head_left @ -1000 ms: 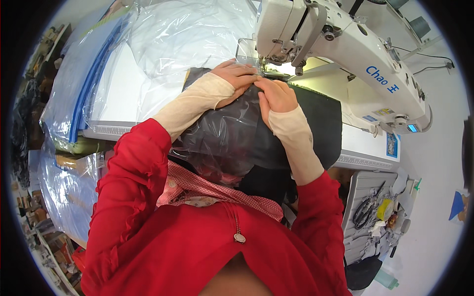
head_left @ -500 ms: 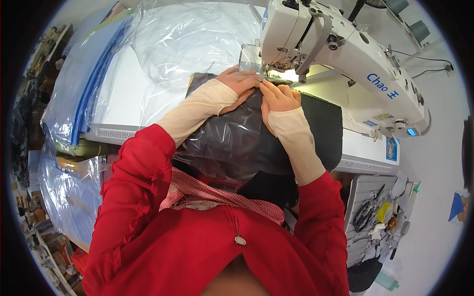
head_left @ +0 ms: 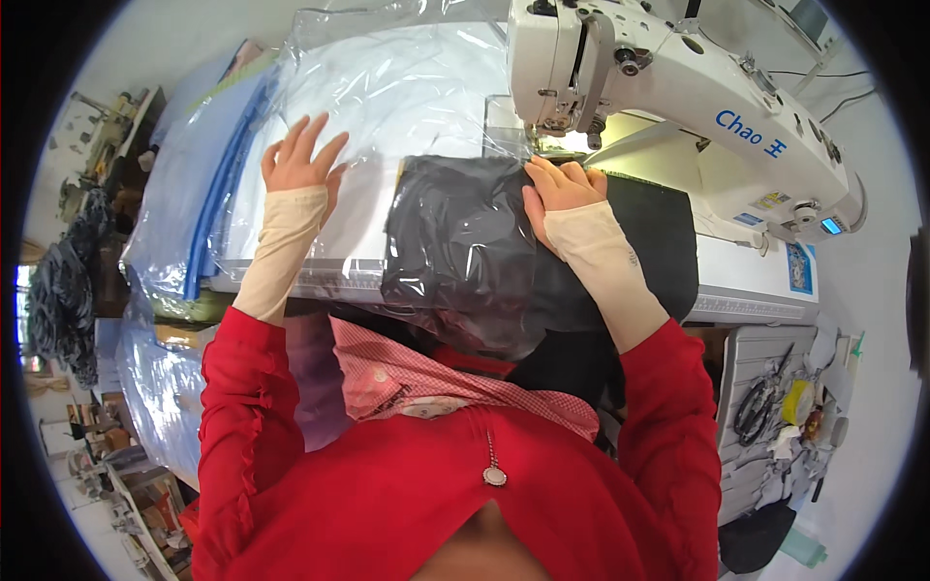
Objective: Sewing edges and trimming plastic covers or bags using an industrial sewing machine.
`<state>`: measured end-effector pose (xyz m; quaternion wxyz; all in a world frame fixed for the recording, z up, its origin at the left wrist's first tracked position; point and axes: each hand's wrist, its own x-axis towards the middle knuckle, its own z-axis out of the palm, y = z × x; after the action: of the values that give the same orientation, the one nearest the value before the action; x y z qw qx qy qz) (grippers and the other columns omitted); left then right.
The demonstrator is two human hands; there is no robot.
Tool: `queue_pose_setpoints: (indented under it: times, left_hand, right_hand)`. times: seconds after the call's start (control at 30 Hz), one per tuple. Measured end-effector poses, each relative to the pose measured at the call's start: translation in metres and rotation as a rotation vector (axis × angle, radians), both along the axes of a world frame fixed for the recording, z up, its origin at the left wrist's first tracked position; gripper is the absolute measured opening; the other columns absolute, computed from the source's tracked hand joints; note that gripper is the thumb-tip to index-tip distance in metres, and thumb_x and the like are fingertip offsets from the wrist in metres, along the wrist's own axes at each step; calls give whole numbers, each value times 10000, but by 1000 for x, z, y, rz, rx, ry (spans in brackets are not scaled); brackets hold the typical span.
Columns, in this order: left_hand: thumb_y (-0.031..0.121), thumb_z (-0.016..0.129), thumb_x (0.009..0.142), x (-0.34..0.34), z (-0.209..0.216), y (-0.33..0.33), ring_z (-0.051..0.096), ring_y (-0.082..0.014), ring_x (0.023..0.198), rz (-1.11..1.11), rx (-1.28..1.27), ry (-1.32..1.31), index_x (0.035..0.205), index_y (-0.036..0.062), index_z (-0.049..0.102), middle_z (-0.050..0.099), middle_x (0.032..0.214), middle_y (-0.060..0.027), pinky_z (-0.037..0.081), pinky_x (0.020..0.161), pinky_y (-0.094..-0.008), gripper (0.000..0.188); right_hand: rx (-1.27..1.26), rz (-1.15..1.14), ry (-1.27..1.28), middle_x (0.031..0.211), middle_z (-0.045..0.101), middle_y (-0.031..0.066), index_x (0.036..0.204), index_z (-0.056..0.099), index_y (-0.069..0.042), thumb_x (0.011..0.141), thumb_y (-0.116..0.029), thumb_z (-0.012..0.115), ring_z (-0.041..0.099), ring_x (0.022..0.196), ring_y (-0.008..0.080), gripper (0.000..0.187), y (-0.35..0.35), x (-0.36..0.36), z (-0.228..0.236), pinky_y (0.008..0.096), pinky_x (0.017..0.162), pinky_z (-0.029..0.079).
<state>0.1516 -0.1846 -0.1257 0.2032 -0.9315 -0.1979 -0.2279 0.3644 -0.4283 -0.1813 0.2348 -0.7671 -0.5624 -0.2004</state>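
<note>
My left hand [head_left: 300,160] is raised over the clear plastic sheeting [head_left: 373,92] left of the sewing machine [head_left: 591,73], fingers spread and holding nothing. By the machine's needle area, my right hand [head_left: 570,190] is closed on the edge of a black fabric piece [head_left: 654,232], with its fingers bent and close together. Shiny, see-through plastic film [head_left: 455,242] covers the left part of the dark material and hangs over the table's front edge. What lies under the right fingers is hidden.
Blue plastic-wrapped sheets [head_left: 228,174] stand at the left of the white table. On the right, a grey tray [head_left: 741,363] holds scissors [head_left: 756,412] and a yellow item [head_left: 797,402]. A ruler strip [head_left: 751,312] runs along the table's front edge.
My left hand has let go of the material near the needle and moved left, its fingers spreading. My right hand stays on the black fabric. The whole view has shifted slightly.
</note>
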Motion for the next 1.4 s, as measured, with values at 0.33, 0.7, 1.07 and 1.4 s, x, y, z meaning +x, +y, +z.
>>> queue_pose_setpoints:
  times: [0.33, 0.7, 1.07, 1.4]
  left_hand:
    - [-6, 479, 740, 7, 150, -35, 570, -278, 915, -122, 121, 315, 1083, 132, 581, 612, 919, -97, 437, 832, -394, 383]
    - [411, 452, 885, -24, 83, -196, 606, -260, 633, -335, -1005, 1339, 896, 12, 582, 579, 608, -114, 477, 575, -350, 420]
    - [311, 552, 832, 104, 27, -100, 575, -313, 852, -629, -505, 356, 1028, 28, 585, 596, 950, -158, 459, 695, -357, 346]
    - [439, 592, 769, 108, 11, -106, 548, -221, 686, -304, -1021, 362, 965, -11, 601, 584, 747, -158, 416, 632, -300, 491]
  right_hand:
    - [-280, -77, 8, 1186, 534, 53, 1120, 518, -39, 754, -447, 604, 516, 978, 223, 555, 3, -11, 9, 411, 884, 325]
    - [-145, -127, 69, 1259, 474, 47, 1186, 489, -53, 819, -429, 538, 443, 1070, 222, 528, 1, -21, -8, 413, 915, 287]
    - [-111, -130, 115, 1247, 472, 36, 1204, 476, -59, 787, -396, 582, 439, 1084, 212, 547, 5, -22, -10, 429, 929, 268]
    - [20, -102, 115, 1136, 525, 48, 1068, 551, -51, 716, -326, 645, 474, 1043, 199, 457, -2, -12, -15, 438, 935, 266]
